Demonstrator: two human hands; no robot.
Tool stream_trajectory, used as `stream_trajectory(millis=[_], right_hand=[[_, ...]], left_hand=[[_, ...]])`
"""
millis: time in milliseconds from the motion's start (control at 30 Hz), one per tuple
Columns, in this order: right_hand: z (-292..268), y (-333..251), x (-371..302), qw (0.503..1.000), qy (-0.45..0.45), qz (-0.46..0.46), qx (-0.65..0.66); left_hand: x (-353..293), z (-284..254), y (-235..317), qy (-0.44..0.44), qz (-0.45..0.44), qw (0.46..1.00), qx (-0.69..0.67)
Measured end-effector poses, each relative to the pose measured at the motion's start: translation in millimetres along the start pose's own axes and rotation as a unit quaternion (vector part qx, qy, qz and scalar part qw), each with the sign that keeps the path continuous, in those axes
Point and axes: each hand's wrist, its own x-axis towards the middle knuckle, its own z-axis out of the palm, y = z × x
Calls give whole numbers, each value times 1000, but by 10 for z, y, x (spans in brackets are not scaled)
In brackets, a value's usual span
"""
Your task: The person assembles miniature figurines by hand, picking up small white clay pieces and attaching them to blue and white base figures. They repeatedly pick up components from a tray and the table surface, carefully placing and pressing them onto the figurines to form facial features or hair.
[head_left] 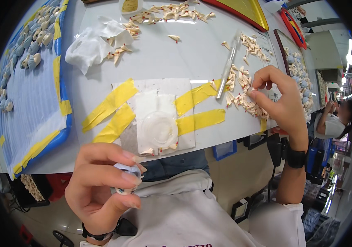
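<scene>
Left hand [102,185] pinching small figurine head [127,181] | right hand [277,99] pinching cone piece [249,89]

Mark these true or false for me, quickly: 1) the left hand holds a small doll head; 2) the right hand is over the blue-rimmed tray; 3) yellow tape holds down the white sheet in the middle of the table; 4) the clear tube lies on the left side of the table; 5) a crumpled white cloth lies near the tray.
1) True: the left hand grips a small pale doll head near the lap.
2) False: the right hand pinches a piece at the pile of small cream cone-shaped pieces on the right; the blue-rimmed tray is far left.
3) True: yellow tape strips cross the white sheet.
4) False: the clear tube lies right of centre, beside the pile.
5) True: the crumpled white cloth lies just right of the tray.
</scene>
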Motion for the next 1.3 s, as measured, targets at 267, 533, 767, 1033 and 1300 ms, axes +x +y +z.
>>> stream_trajectory(millis=[267, 533, 767, 1033, 1300], right_hand=[[-22, -325, -174, 921, 186, 129, 317], [271, -588, -385, 830, 134, 83, 535], [366, -846, -186, 907, 146, 19, 394], [342, -1018, -55, 863, 44, 28, 503], [400, -1060, 38, 933, 130, 35, 335]], left_hand=[[-73, 9, 18, 66, -41, 997, -20], [-27, -64, 1, 64, -50, 996, -22], [-15, -81, -11, 19, -62, 995, -73], [19, -243, -134, -49, 45, 998, 19], [68, -272, -166, -73, 88, 993, 32]])
